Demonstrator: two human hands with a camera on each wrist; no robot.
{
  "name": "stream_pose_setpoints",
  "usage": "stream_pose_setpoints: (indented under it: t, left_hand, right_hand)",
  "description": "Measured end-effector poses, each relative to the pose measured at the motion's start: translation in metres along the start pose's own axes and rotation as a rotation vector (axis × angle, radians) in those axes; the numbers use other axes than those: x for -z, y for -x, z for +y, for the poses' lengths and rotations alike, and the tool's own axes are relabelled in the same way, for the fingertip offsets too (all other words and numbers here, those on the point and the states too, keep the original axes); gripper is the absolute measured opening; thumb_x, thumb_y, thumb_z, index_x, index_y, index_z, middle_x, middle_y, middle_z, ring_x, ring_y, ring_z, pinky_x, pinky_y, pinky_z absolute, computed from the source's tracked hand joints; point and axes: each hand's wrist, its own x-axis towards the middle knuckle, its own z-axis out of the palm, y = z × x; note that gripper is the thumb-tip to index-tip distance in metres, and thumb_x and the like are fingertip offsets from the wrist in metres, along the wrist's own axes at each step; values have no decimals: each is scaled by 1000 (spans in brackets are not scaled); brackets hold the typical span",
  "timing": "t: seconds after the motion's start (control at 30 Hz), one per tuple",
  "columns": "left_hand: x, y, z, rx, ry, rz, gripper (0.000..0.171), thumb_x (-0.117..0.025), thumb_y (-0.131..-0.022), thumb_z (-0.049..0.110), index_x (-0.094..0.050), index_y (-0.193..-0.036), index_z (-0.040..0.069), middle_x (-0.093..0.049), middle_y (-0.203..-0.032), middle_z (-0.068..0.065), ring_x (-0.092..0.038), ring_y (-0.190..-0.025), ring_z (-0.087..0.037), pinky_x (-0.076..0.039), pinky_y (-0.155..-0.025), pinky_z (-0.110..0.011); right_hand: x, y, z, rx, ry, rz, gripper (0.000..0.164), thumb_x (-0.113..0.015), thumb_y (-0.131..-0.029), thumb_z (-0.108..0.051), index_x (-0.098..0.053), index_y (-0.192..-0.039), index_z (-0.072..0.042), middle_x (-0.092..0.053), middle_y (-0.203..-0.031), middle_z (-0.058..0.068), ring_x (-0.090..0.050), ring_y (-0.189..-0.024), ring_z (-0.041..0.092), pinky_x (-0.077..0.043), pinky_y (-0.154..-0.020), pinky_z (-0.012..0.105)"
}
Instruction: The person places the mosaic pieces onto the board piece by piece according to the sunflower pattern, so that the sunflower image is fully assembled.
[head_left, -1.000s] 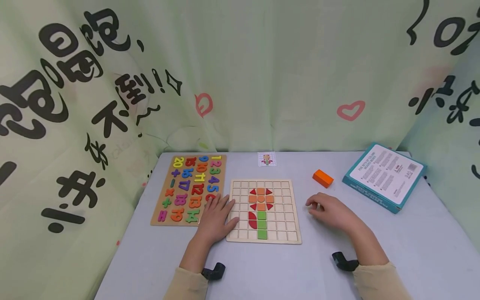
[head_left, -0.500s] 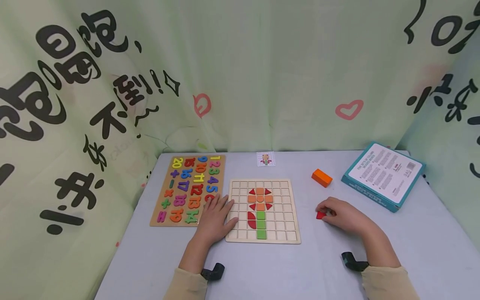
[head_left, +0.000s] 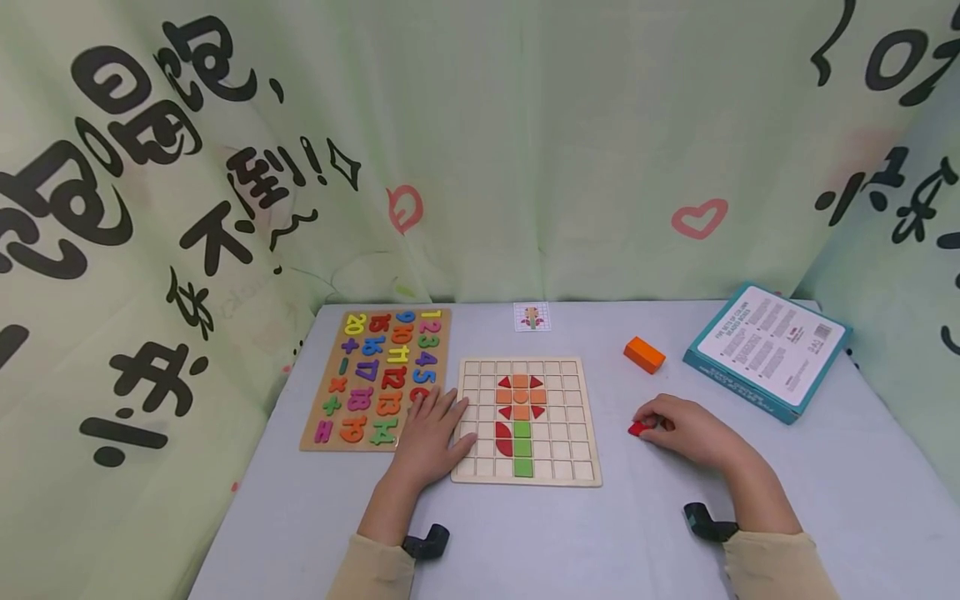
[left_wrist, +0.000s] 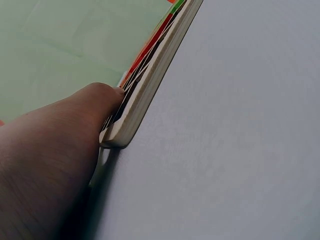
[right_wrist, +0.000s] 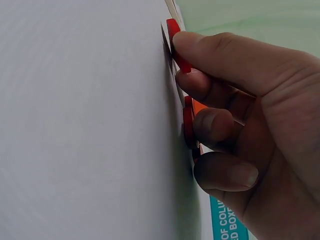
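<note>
My right hand [head_left: 686, 429] pinches a small red puzzle piece [right_wrist: 175, 42] between thumb and forefinger, tilted up just over the tabletop. Beneath the other curled fingers, more red pieces [right_wrist: 188, 127] lie on the table in the right wrist view; the head view hides them. Spread fingers of my left hand [head_left: 427, 442] rest across the left edge of the wooden grid board [head_left: 562, 450], its thumb touching the rim. On that board, orange squares [head_left: 521, 382], red triangles, a green stem [head_left: 522, 448] and red leaf pieces [head_left: 503, 439] form a flower.
A number board [head_left: 352, 333] lies to the left, partly under my left fingertips. A small pattern card [head_left: 532, 317] sits at the back. Right of the grid board are an orange block [head_left: 644, 355] and a teal-edged box [head_left: 768, 350].
My right hand has moved right, away from the grid board, and picked a red piece, which has since tilted and shifted slightly left. The left hand stays in place.
</note>
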Motion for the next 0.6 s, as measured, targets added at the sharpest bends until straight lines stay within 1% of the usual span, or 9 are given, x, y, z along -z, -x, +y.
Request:
stream_pose_setpoints:
  t: [0.17, 0.33, 0.47, 0.6]
  left_hand:
    - [2, 0, 0, 9, 6, -11, 68, -53, -92, 62, -44, -150, 26, -35, -161, -1, -17, -154, -28, -13, -125, -54]
    - [1, 0, 0, 4, 6, -9, 68, -53, -92, 61, -44, -150, 26, -36, -160, -1, -17, -154, -28, -13, -125, -54]
    - [0, 0, 0, 0, 2, -6, 69, -52, -92, 62, -44, -150, 26, -36, -160, -1, -17, -154, -28, -14, -125, -55]
    - [0, 0, -1, -5, -2, -1, 69, -53, -92, 62, -44, -150, 26, -36, -160, -2, -17, -154, -28, -15, -124, -55]
  right_hand:
    - [0, 0, 1, 2, -2, 14, 21, -70, -92, -32, -71, -110, -22, -66, -97, -6, -55, -90, 15, -51, -76, 27]
    - [0, 0, 4, 37, 10, 42, 16, -68, -93, -33, -72, -107, -26, -69, -103, -8, -59, -94, 14, -54, -81, 30]
    - [0, 0, 5, 36, 30, 58, 15, -65, -95, -33, -72, -104, -24, -68, -98, -8, -58, -93, 15, -54, -83, 33]
    - [0, -2, 3, 24, 37, 57, 14, -63, -96, -33, -72, -102, -22, -66, -92, -6, -56, -88, 16, -53, -81, 34]
